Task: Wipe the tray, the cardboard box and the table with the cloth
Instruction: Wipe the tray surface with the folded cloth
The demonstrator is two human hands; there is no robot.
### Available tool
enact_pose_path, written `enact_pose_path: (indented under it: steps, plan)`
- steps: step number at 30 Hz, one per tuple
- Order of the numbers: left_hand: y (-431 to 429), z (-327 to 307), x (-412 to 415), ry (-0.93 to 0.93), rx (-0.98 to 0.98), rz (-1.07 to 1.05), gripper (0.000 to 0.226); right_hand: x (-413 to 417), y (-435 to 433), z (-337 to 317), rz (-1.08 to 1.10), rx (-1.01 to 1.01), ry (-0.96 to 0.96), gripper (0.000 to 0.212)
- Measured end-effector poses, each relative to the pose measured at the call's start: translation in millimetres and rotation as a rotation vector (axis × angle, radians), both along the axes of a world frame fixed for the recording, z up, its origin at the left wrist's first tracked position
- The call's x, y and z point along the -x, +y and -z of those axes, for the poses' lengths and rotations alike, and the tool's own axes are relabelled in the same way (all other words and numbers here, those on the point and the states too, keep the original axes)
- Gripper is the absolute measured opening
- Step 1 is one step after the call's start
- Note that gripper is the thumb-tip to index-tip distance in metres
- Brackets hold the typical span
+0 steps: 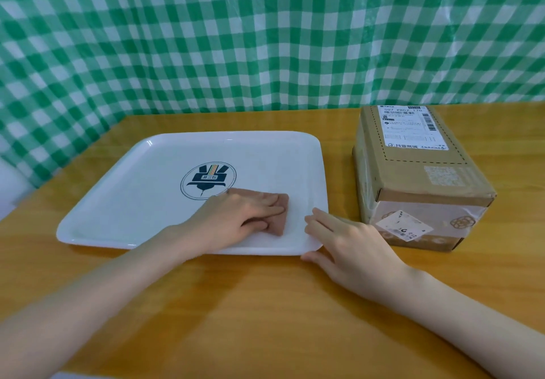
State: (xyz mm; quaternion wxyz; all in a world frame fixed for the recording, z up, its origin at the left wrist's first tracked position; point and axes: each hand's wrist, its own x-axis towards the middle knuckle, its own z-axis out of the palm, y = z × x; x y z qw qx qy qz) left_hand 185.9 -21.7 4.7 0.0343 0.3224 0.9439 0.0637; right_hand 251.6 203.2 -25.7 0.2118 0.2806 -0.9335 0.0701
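Note:
A white tray (141,190) with a dark round logo lies on the wooden table (236,305). A folded brown cloth (280,216) rests on the tray's near right part, just below the logo. My left hand (236,219) lies flat on the cloth, fingers pressing it against the tray. My right hand (348,246) grips the tray's near right corner, with the thumb under the rim and the fingers on top. The cardboard box (413,172) stands to the right of the tray, apart from it.
A green and white checked sheet (265,39) hangs as a backdrop behind the table and down its left side. The box carries a shipping label and clear tape. Bare wood lies between me and the tray.

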Motion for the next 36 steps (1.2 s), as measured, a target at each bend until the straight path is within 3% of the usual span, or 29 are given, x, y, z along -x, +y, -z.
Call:
enact_pose_path:
  steps: [16,28,36]
  plan:
    - [20.1,-6.1,-33.9,0.043,-0.059,-0.008,0.036,-0.1,-2.0,-0.4,0.019,0.016,0.037,0.035]
    - [-37.2,-4.1,-26.5,-0.096,-0.024,-0.054,0.041,1.3,2.3,2.3,-0.003,0.064,-0.001,0.035]
    - [-29.8,3.9,4.5,-0.009,-0.141,-0.084,0.037,-1.2,-0.1,0.6,0.021,0.015,0.060,0.034]
